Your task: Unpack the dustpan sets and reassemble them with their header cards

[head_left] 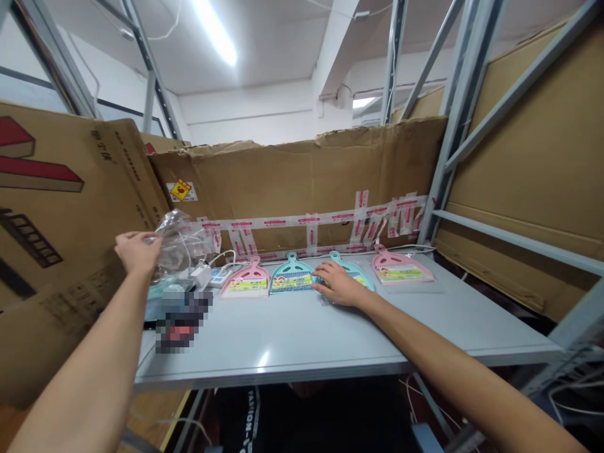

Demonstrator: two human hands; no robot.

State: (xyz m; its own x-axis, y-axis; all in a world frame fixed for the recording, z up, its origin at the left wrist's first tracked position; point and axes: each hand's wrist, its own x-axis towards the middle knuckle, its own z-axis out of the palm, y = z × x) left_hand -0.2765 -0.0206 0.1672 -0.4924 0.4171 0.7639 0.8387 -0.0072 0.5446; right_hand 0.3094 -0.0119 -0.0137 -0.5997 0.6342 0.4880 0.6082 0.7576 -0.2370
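My left hand (138, 251) grips the crumpled top of a clear plastic bag (179, 244) above the left end of the grey table (283, 340). Four plastic dustpans with brushes stand in a row along the back of the table. A pink one (245, 280) is next to a teal one (291, 275). My right hand (337, 284) lies over a second teal dustpan (357, 274), hiding much of it. A second pink dustpan (401, 267) sits to the right, apart from my hand.
A white power strip (219, 277) and white plug (202, 275) lie behind a pixelated object (182, 321) at the left. Taped cardboard (302, 182) forms the back wall. A large cardboard box (61, 189) stands left, and a grey steel shelf frame (453, 145) stands right.
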